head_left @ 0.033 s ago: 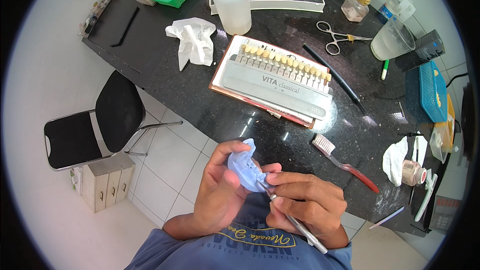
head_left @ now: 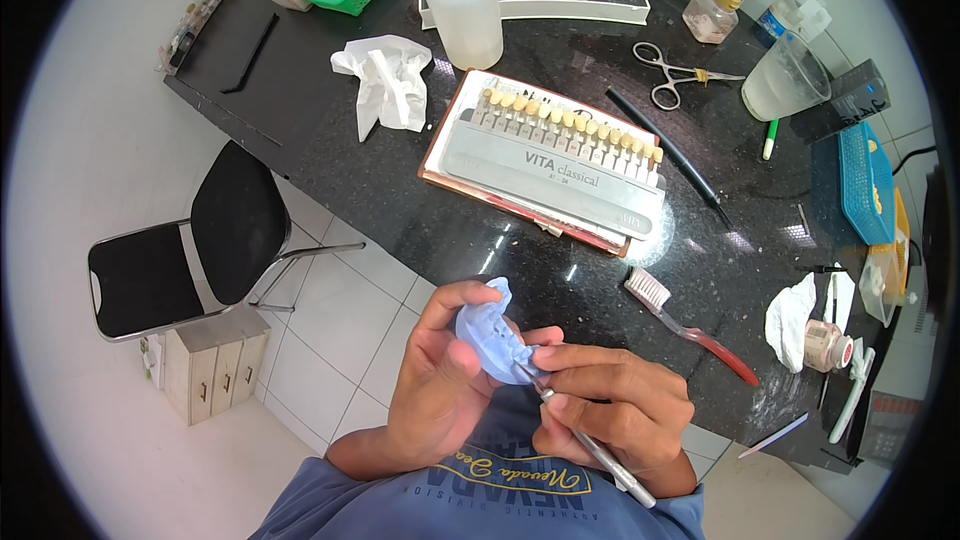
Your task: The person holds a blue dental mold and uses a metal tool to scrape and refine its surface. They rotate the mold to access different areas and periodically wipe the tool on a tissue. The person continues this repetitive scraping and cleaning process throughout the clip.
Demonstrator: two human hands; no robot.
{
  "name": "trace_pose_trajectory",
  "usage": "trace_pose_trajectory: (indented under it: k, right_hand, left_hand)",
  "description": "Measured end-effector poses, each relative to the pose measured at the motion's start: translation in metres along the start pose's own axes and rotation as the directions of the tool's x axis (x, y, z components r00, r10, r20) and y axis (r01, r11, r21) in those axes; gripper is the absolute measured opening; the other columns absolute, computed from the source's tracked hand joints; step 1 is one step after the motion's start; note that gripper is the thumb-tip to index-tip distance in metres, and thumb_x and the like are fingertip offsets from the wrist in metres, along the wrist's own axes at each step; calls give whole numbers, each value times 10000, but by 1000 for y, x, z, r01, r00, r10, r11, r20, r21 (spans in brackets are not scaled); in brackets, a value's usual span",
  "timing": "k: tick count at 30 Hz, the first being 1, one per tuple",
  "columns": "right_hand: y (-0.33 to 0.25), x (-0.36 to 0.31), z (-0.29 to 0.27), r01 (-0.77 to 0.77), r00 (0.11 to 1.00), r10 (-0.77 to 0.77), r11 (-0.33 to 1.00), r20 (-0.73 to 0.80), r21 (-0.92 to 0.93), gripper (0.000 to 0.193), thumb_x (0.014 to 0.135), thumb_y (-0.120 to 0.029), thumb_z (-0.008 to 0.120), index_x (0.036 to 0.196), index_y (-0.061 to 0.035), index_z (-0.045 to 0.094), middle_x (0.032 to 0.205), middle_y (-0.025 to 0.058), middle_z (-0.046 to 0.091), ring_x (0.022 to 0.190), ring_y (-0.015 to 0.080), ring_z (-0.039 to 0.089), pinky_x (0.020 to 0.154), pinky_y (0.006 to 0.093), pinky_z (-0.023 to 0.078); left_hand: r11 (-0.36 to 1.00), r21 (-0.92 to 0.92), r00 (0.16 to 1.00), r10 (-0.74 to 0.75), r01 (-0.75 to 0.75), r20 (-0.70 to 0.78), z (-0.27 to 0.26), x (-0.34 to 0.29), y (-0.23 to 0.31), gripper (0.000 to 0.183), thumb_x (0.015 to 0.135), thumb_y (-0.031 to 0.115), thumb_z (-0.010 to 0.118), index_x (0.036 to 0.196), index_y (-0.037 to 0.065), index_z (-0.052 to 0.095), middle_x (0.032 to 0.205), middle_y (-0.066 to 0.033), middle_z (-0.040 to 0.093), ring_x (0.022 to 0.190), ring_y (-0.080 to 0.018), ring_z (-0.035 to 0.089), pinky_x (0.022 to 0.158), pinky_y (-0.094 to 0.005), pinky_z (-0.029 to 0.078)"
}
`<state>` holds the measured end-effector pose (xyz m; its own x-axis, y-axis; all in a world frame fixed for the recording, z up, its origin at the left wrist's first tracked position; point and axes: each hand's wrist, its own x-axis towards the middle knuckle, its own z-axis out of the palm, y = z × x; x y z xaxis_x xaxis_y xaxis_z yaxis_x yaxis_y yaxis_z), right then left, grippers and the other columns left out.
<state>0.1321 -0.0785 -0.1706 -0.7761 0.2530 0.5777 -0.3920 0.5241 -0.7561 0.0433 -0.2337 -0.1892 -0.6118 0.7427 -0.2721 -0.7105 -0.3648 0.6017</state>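
Observation:
My left hand [head_left: 440, 375] is closed around a light blue dental cast [head_left: 490, 337], holding it up in front of my shirt with thumb and fingers. In my right hand [head_left: 620, 405] is a slim craft knife [head_left: 608, 460] with a round silver handle, gripped like a pen. Its narrow tip touches or lies very near the lower right edge of the cast; my fingers hide part of that spot. Some right fingertips rest against the cast. Beyond both hands, a grey tooth shade guide [head_left: 540, 165] with a row of tooth samples lies on a paper-topped board.
On the black countertop [head_left: 370, 195], a red-handled toothbrush [head_left: 700, 332] is nearest my right hand. A black pen-like tool [head_left: 665, 150], scissor-handled forceps [head_left: 672, 80], a white bottle [head_left: 465, 15] and crumpled tissue [head_left: 385, 85] lie farther off. A black chair [head_left: 235, 225] stands left.

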Motion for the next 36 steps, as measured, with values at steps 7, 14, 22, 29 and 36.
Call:
trace_pose_trajectory:
  k: [7,14,22,29,36]
  right_hand:
    - [-1,2,-3,-13,1000,13,1000,22,4,267,693,25,849,855,-16,641,790,136,696,854,316,762,698,355,655]
    - [-4,10,-13,-74,993,69,996,92,57,219,684,3,833,762,17,629,842,151,678,919,318,750,748,368,660]
    - [-5,14,-18,-104,987,96,993,128,56,205,682,24,815,723,35,615,843,164,682,902,310,756,723,349,658]
    - [-6,15,-21,-135,981,131,991,140,19,204,684,44,804,792,20,633,839,153,698,871,304,765,668,336,639]
    - [-7,-5,1,-128,976,142,988,-167,90,229,698,43,814,828,-6,632,773,120,689,918,373,758,690,358,632]
  left_hand:
    - [999,-24,999,-27,28,37,-3,1,3,597,949,378,688,1383,63,426,1118,-97,662,1216,-348,631,1037,-489,519]
    - [999,-25,997,-19,21,81,-9,4,2,586,962,373,674,1386,54,424,1142,-141,671,1198,-331,645,1018,-470,526]
    - [998,22,991,-59,56,118,-10,6,10,589,965,374,677,1384,43,429,1172,-220,671,1180,-306,655,1017,-451,525]
    - [999,10,984,-45,44,175,-9,8,11,581,989,329,651,1428,49,395,1234,-224,654,1260,-327,603,1072,-463,484]
    - [993,-77,993,95,-89,71,3,5,-9,605,1035,285,555,1533,149,239,1443,-181,529,1464,-389,354,1177,-502,401]
